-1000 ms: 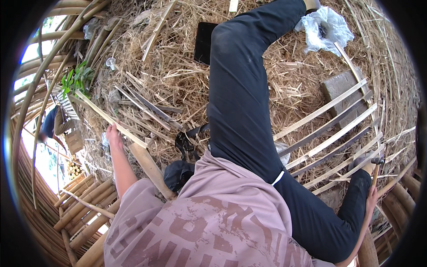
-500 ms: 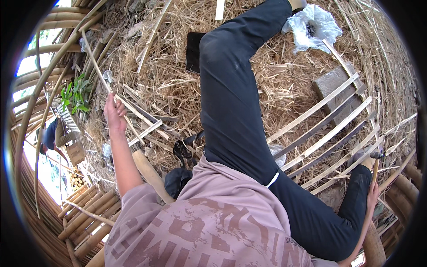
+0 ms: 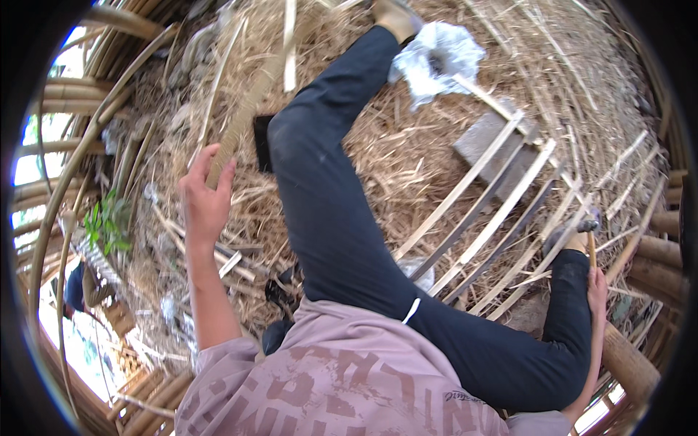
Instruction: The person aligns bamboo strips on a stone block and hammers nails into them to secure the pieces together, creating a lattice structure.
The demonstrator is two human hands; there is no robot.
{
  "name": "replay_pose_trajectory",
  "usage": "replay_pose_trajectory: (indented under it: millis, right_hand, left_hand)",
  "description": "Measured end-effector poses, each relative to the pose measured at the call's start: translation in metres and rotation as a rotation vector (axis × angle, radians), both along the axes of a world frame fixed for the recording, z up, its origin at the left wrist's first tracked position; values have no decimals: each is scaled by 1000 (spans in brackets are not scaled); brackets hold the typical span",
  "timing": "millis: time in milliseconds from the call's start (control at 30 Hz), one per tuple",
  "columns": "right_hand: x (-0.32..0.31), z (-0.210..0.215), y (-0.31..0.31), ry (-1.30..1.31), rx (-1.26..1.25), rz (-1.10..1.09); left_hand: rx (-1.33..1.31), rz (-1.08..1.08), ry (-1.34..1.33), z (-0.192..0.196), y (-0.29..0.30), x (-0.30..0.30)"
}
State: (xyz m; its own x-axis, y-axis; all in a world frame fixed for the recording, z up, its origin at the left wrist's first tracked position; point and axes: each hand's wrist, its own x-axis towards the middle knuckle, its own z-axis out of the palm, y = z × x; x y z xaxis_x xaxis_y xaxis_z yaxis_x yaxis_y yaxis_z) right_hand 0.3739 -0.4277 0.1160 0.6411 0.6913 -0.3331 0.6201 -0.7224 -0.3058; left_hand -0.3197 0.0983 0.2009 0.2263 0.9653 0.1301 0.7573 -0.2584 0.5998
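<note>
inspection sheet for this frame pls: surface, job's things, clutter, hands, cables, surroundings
Surface: ground covered in dry straw and bamboo shavings.
Job's things: long pale split bamboo strip in the left hand; small hammer with a thin wooden handle in the right hand; frame of pale bamboo slats lying by the right knee.
Clutter: crumpled white plastic bag, flat grey block under the slats, dark flat rectangle beside the left leg.
Hands: left hand raised, fingers round the strip; right hand low, closed on the hammer handle.
Cables: nothing seen.
Surroundings: curved bamboo poles ringing the spot; green plant at left.
</note>
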Motion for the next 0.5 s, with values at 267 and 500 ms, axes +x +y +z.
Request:
replay_pose_trajectory:
  millis: [267,500]
  right_hand:
    - [-37,13,34,14,14,-54]
    - [-47,20,45,11,-28,-126]
  left_hand:
    - [117,-234,187,27,12,73]
    - [90,-421,139,9,19,119]
